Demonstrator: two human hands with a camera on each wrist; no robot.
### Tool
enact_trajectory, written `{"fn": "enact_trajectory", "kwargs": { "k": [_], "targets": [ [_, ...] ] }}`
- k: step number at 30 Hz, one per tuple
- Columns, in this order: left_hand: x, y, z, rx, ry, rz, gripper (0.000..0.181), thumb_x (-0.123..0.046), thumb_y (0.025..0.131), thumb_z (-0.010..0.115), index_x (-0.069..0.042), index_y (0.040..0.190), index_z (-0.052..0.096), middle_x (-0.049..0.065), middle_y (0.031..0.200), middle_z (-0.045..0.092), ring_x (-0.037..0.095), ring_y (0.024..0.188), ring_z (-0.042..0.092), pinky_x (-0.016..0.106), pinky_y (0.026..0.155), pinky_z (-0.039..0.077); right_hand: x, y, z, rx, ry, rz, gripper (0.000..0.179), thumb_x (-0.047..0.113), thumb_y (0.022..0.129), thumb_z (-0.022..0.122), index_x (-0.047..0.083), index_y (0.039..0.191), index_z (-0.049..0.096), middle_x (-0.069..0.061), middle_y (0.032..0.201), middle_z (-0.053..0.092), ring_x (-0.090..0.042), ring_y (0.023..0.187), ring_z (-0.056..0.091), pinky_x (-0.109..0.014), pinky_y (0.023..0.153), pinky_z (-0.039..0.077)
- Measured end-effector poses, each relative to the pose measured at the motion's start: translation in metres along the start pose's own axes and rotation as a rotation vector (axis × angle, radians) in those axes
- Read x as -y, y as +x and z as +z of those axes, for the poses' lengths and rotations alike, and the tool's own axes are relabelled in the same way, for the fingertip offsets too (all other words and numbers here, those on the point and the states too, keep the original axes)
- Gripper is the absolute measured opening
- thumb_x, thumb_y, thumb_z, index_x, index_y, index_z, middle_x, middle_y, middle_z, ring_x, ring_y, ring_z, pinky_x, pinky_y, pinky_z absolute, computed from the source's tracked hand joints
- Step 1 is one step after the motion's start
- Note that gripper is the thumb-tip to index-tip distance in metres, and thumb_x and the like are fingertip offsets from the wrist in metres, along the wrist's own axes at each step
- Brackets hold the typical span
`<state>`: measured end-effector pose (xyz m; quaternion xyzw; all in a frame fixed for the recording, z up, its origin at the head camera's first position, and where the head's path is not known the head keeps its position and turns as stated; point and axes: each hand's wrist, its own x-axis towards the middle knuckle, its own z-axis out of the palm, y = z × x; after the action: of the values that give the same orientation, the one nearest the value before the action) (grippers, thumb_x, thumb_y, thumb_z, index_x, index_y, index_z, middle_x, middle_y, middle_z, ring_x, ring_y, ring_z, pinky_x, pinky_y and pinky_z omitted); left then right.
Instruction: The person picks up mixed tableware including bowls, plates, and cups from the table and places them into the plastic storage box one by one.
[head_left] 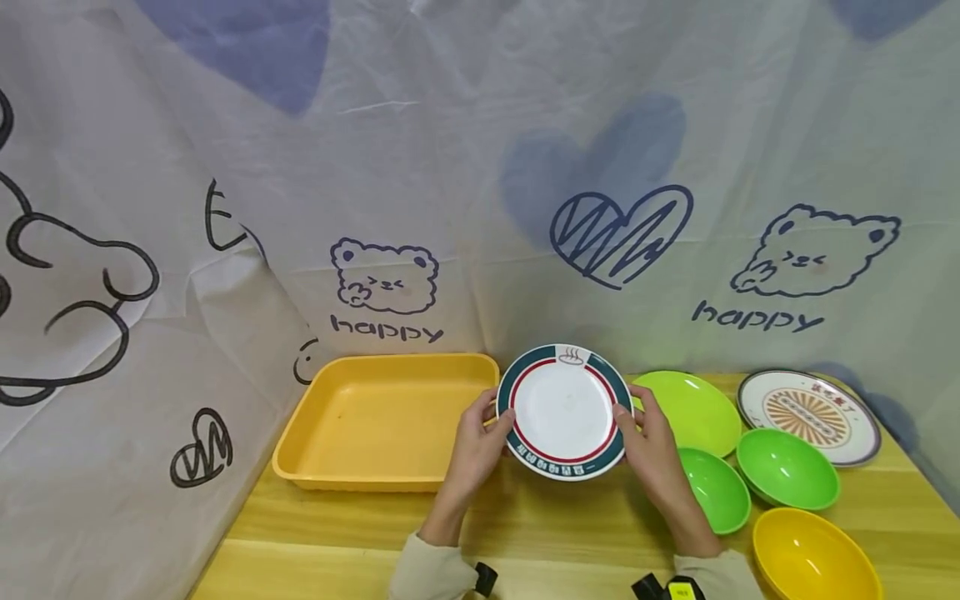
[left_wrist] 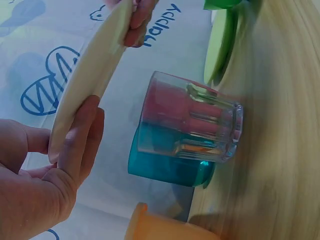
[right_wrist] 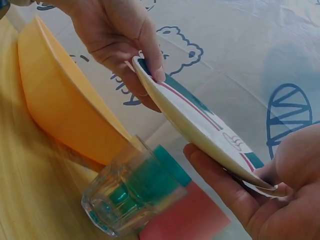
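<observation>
Both hands hold up a white plate [head_left: 566,408] with a dark green rim band and a red ring, tilted toward the head camera. At its left edge my left hand [head_left: 478,437] grips the rim, thumb on the face and fingers behind. My right hand [head_left: 651,437] pinches the opposite rim the same way. The left wrist view shows the plate's pale underside [left_wrist: 92,70] with fingers beneath it. Below and behind the raised plate stand a clear glass [left_wrist: 190,117], a teal cup [left_wrist: 165,165] and a red cup [right_wrist: 187,215], which the plate hides in the head view.
A yellow tray [head_left: 390,421] sits to the left. On the right lie a lime plate [head_left: 693,412], a patterned white plate [head_left: 813,417], two green bowls [head_left: 787,471] and a yellow bowl [head_left: 813,558]. A printed cloth [head_left: 480,167] hangs behind the wooden table [head_left: 315,550].
</observation>
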<state>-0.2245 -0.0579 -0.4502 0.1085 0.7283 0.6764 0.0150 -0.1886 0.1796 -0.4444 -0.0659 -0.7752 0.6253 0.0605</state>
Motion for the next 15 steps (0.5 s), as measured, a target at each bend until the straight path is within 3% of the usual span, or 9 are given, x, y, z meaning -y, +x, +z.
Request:
{"fn": "enact_trajectory", "kwargs": {
  "k": [9, 15],
  "targets": [
    [-0.003, 0.000, -0.006, -0.007, -0.055, -0.041, 0.038, -0.012, 0.106, 0.057, -0.003, 0.143, 0.054, 0.020, 0.122, 0.069, 0.023, 0.081, 0.071, 0.020, 0.060, 0.056, 0.005, 0.002, -0.002, 0.052, -0.047, -0.038, 0.051, 0.022, 0.110, 0.048, 0.007, 0.155, 0.030, -0.031, 0.132, 0.059, -0.027, 0.088, 0.070, -0.032, 0.065, 0.063],
    [-0.003, -0.002, -0.014, -0.041, -0.049, -0.057, 0.039, -0.013, 0.107, 0.056, -0.005, 0.144, 0.053, 0.019, 0.124, 0.067, 0.023, 0.083, 0.071, 0.025, 0.060, 0.059, 0.020, 0.011, -0.015, 0.135, -0.193, -0.103, 0.056, 0.024, 0.109, 0.051, 0.005, 0.156, 0.029, -0.030, 0.126, 0.059, -0.031, 0.091, 0.071, -0.034, 0.066, 0.064]
  ]
}}
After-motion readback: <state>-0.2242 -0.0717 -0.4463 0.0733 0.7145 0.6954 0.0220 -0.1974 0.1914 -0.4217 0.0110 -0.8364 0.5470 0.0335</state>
